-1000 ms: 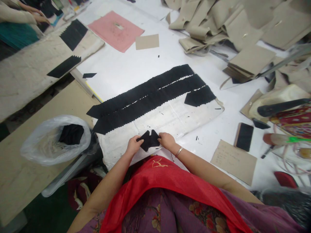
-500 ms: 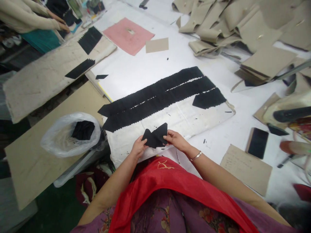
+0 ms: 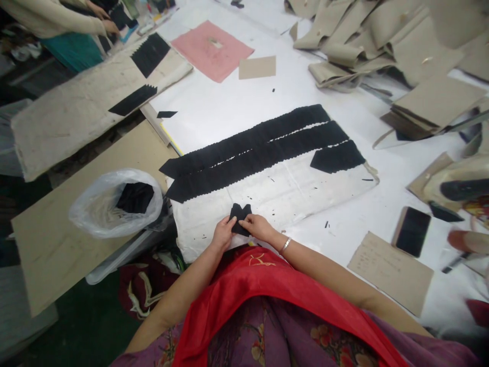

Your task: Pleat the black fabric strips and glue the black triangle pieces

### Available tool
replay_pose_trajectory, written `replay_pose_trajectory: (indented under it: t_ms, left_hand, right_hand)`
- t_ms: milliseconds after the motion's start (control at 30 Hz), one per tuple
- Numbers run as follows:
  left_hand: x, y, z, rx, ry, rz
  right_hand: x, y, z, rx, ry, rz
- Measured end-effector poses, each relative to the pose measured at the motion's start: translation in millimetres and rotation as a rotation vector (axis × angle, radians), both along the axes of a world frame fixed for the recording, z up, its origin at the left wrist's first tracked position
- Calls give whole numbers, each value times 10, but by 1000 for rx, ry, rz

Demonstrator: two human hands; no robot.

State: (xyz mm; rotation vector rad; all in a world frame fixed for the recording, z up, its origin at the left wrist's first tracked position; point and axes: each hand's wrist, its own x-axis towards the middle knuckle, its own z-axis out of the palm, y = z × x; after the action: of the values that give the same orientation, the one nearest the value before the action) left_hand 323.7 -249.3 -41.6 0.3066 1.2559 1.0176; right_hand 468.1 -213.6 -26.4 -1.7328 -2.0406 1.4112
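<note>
Between my two hands is a small black fabric piece (image 3: 240, 220), partly folded, its two upper corners pointing away from me. My left hand (image 3: 223, 233) pinches its left edge with the thumb on top. My right hand (image 3: 260, 227) is closed on its right side, and a metal bracelet sits on that wrist. Both hands are over the near edge of a white padded cloth (image 3: 206, 221). Beyond them, overlapping black fabric pieces lie in two long rows (image 3: 260, 148), with a shorter row (image 3: 338, 157) at the right.
A plastic-lined bin (image 3: 91, 224) with black fabric stands at left. At right lie a phone (image 3: 412, 232), a cardboard sheet (image 3: 389, 272) and stacked beige pieces (image 3: 435, 104). A pink cloth (image 3: 212, 51) lies farther back. A co-worker's hands (image 3: 105, 20) handle black pieces at top left.
My right hand has moved left, closer to my left hand. The black piece, spread wider before, is now folded narrower between them. The whole view has shifted slightly.
</note>
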Motion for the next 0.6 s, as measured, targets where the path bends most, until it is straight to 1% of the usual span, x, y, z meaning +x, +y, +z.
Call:
replay_pose_trajectory:
  t_ms: [67, 100, 133, 167, 233, 267, 300, 333, 367, 433, 467, 533, 567, 600]
  left_hand:
    - [-44, 5, 11, -1, -38, 28]
    - [-68, 9, 26, -1, -68, 27]
    - [-90, 13, 43, -1, -99, 16]
    - [-109, 16, 59, -1, -127, 1]
    - [-135, 20, 77, 3, -173, -25]
    - [-142, 22, 75, 4, -188, -28]
    - [-147, 25, 66, 6, -196, -20]
    - [-151, 31, 52, 9, -197, 2]
    - [-157, 39, 36, 14, -190, 37]
    - [-170, 61, 8, 30, -149, 127]
    - [-177, 74, 1, 36, -117, 168]
    - [-182, 98, 4, 44, -41, 216]
    - [-175, 108, 13, 51, -5, 221]
    - [-160, 115, 25, 61, 26, 216]
  right_hand:
    - [74, 19, 9, 4, -24, -163]
    - [111, 29, 8, -38, -18, -242]
    - [139, 37, 3, -120, 25, -303]
    - [155, 41, -6, -233, 106, -342]
    - [145, 40, -32, -459, 325, -372]
    - [124, 36, -45, -522, 418, -382]
    - [99, 32, -57, -535, 477, -395]
    - [77, 28, -62, -507, 495, -409]
    - [65, 28, -60, -447, 469, -425]
    - [81, 39, -19, -238, 329, -420]
    - [107, 50, 20, -104, 228, -387]
    - [164, 80, 131, 159, 13, -267]
    - [179, 95, 195, 250, -77, -196]
    - [176, 107, 258, 298, -146, -129]
